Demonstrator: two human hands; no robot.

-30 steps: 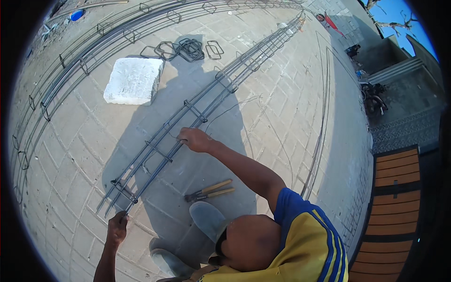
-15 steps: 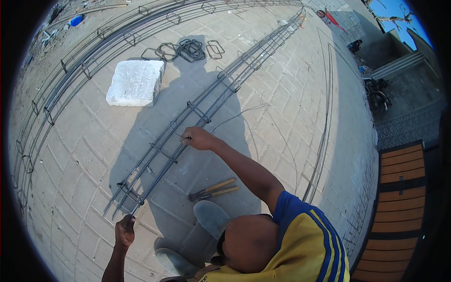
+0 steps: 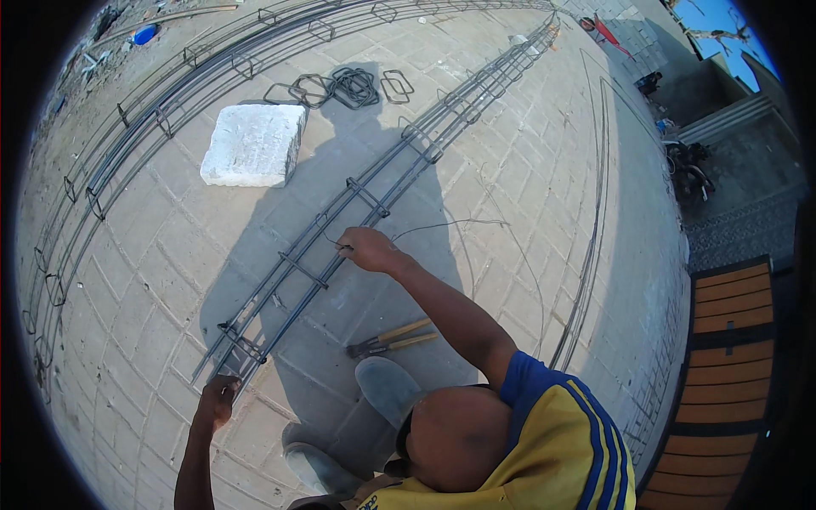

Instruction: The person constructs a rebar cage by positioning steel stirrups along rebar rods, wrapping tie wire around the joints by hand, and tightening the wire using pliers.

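A long cage of steel rebar (image 3: 369,198) with rectangular stirrups runs diagonally over the paving, its near end at lower left. At that end my left hand (image 3: 219,401) has its fingers closed at the tip of a bar. Farther up the cage, my right hand (image 3: 371,249) is closed over the right-hand bars between two stirrups, pinching a thin tie wire (image 3: 450,223). The wire curves out to the right behind the hand, and a short loop shows left of the fingers. Pincers with yellowish handles (image 3: 393,337) lie on the paving below my right forearm.
A white block (image 3: 253,144) sits left of the cage, with a pile of loose stirrups (image 3: 352,87) beyond it. Another long rebar cage (image 3: 161,119) curves along the left. Thin rods (image 3: 586,272) lie at right, near an orange-brown slatted panel (image 3: 729,336).
My left hand has moved slightly up and left at the bar ends. The tie wire's free length has shifted to the right. My right hand keeps its place on the cage.
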